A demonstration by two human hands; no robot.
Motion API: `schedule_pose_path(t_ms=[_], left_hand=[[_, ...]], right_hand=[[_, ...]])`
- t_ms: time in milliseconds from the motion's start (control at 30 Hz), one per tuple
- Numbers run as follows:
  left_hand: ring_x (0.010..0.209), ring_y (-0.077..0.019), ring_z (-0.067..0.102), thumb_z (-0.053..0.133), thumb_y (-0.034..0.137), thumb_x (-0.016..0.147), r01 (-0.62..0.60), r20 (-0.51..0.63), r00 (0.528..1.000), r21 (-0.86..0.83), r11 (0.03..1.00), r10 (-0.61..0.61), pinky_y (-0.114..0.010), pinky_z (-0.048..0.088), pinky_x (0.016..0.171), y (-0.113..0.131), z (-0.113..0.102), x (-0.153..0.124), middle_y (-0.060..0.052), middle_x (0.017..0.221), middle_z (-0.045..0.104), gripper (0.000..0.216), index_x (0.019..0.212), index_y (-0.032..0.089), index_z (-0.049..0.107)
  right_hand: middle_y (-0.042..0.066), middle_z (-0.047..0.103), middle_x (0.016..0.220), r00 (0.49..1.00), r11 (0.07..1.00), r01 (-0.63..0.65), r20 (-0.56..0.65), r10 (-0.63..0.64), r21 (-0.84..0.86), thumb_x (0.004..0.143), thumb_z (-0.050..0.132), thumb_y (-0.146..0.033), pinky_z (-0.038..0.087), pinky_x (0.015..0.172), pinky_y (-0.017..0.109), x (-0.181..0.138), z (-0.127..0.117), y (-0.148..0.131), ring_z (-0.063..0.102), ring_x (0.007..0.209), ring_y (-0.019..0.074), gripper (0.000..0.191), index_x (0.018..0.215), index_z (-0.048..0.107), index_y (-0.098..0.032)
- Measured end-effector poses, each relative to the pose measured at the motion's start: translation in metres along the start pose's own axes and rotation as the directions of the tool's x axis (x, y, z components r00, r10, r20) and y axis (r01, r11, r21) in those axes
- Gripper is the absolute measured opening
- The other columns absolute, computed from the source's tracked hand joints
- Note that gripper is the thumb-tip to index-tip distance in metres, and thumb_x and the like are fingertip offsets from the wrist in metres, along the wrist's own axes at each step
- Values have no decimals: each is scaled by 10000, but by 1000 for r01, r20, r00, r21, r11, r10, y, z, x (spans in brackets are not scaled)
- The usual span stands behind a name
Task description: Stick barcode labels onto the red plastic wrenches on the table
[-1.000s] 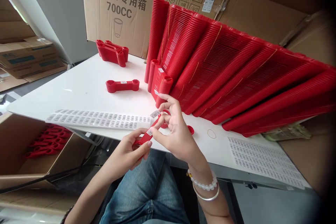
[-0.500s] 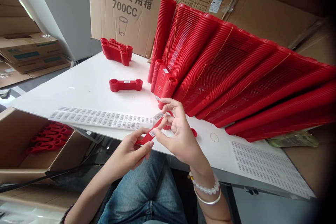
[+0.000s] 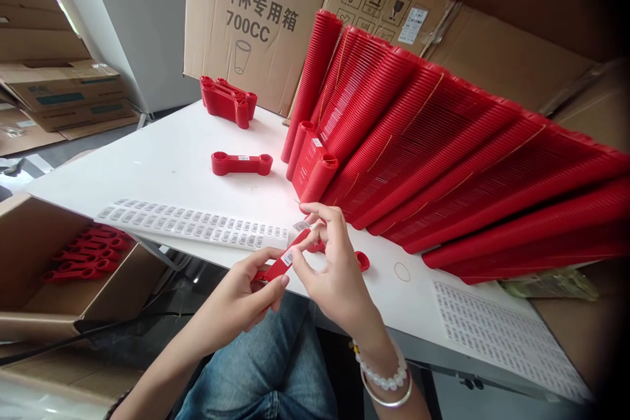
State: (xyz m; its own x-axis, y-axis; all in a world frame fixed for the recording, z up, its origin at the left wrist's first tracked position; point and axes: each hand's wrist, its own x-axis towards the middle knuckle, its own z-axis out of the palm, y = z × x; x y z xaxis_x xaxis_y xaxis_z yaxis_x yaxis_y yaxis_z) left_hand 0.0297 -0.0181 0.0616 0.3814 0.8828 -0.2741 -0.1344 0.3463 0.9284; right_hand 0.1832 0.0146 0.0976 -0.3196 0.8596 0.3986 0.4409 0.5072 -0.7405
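My left hand (image 3: 251,292) is closed round one end of a slim red plastic piece (image 3: 277,268), holding it slanted above the table's front edge. A white barcode sticker (image 3: 288,257) lies on its upper face. At that sticker, the thumb and a finger of my right hand (image 3: 331,262) pinch together. The right index finger is extended, with a thin pale edge, seemingly another sticker, at its tip. Beyond the fingers shows a further barcode label (image 3: 300,226). Another red piece (image 3: 363,261) lies partly hidden behind my right hand.
Sticker sheets lie on the white table (image 3: 162,174): a strip (image 3: 197,222) at left, a larger sheet (image 3: 497,335) at right. Tall red stacks (image 3: 418,138) lean against cartons. Smaller stacks (image 3: 242,164) stand left. A rubber band (image 3: 402,272) lies right; an open box (image 3: 111,289) holds red pieces.
The view has shifted slightly. My right index finger has tipped, so the sticker at its tip now shows edge-on. The left hand keeps its hold on the red piece.
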Motion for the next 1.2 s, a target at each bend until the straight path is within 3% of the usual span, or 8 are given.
schedule_pose_path(t_ms=[167,267,367,567,733,1000,1100,1200], left_hand=[[346,-9,300,604,552,837,0,13,1000,6,1000,0,-121,207,334,1,0,-3,98,543,486,543,1211,176,486],[361,-16,308,597,549,841,-8,2,1000,19,1000,8,-124,228,342,-2,0,-3,96,545,486,539,1216,179,484],[364,-18,301,589,547,844,-3,16,1000,21,1000,3,-132,229,342,-5,1,-1,95,556,485,524,1200,177,489],[391,-38,293,535,520,886,-22,-13,1000,138,990,24,-163,205,366,-6,1,0,77,571,488,495,1248,184,501],[523,-92,415,498,468,920,-96,-48,992,338,936,119,-191,287,485,-8,-2,2,39,591,534,413,1221,193,564],[552,-81,425,471,208,871,-200,62,978,576,792,201,-207,290,560,-9,1,2,46,641,546,137,820,194,597],[543,-77,420,496,260,878,-185,122,982,482,856,144,-199,298,535,-6,1,2,39,608,533,168,739,178,545],[458,-54,373,531,402,886,-64,93,995,258,964,41,-181,271,451,-3,-3,2,47,578,533,244,795,176,530]], right_hand=[[103,438,1300,989,969,135,-24,-143,-208,899,480,-50,549,921,444,-4,4,2,605,1073,213,545,1365,385,-316],[153,174,1538,972,912,107,-152,-180,-396,881,600,-140,353,1070,679,-4,6,3,233,1447,392,644,1437,321,-305],[167,6,1598,981,914,66,-142,-133,-400,847,687,-234,228,1072,770,-5,8,6,10,1482,445,797,1498,231,-279],[188,165,1568,892,935,-49,-436,-117,-352,892,641,-272,221,1117,698,-3,1,26,133,1479,373,655,1457,311,-236],[172,313,1492,887,946,-83,-455,-72,-312,870,646,-267,279,1121,653,1,-13,36,290,1421,339,584,1391,385,-223],[134,314,1492,757,861,110,-519,-396,-496,811,687,-119,104,1150,723,0,-6,0,216,1460,366,646,1363,394,-283],[86,323,1504,820,936,257,-459,-342,-240,842,646,-102,271,1154,625,-7,-4,-17,307,1433,317,677,1396,344,-348],[57,616,1179,936,986,116,-345,-70,116,905,580,-112,422,1072,533,-13,-9,-23,565,1216,242,614,1398,297,-344]])
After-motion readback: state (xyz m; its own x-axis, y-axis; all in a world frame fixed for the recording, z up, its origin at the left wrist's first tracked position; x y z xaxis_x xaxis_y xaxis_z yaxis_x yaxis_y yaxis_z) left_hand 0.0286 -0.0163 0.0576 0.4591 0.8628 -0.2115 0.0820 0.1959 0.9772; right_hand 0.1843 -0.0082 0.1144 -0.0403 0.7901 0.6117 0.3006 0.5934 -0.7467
